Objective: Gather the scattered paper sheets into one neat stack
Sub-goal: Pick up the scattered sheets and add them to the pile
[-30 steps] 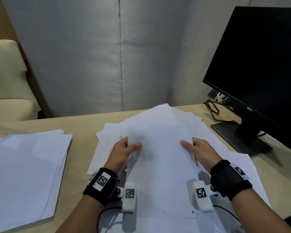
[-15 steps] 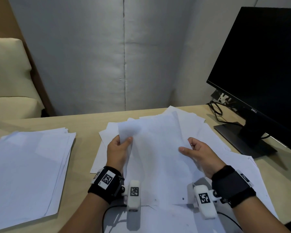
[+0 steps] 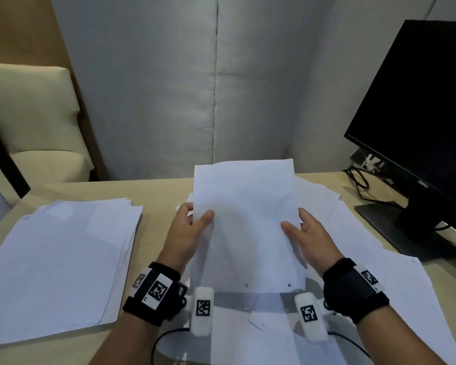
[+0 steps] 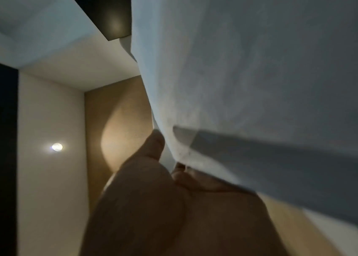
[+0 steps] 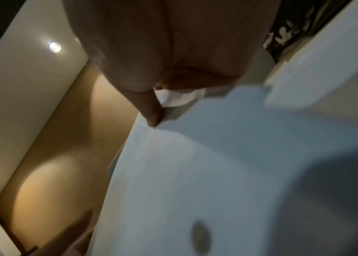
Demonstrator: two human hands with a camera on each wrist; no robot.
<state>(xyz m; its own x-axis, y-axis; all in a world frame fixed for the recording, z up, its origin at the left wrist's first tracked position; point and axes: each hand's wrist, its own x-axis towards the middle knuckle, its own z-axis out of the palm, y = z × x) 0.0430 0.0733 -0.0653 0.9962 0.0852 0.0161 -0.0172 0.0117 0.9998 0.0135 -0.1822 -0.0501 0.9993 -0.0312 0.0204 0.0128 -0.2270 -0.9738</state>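
I hold a small bundle of white sheets (image 3: 248, 222) raised off the desk, tilted up toward me. My left hand (image 3: 192, 222) pinches its left edge, thumb on the front. My right hand (image 3: 299, 227) pinches the right edge the same way. The left wrist view shows the thumb against the held paper (image 4: 261, 86); in the right wrist view the thumb presses on the sheet (image 5: 217, 173). Loose sheets (image 3: 379, 272) lie scattered on the desk under and right of my hands. A large rough stack of paper (image 3: 55, 259) lies at the left.
A black monitor (image 3: 416, 106) on its stand (image 3: 403, 225) fills the right side, with cables (image 3: 361, 183) behind it. A grey partition (image 3: 195, 88) backs the wooden desk (image 3: 158, 191). A cream chair (image 3: 29, 122) stands at the far left.
Both hands have lifted the sheets from lying over the scattered pile to upright and squared, with edges now aligned. The hands moved slightly up and away from me.
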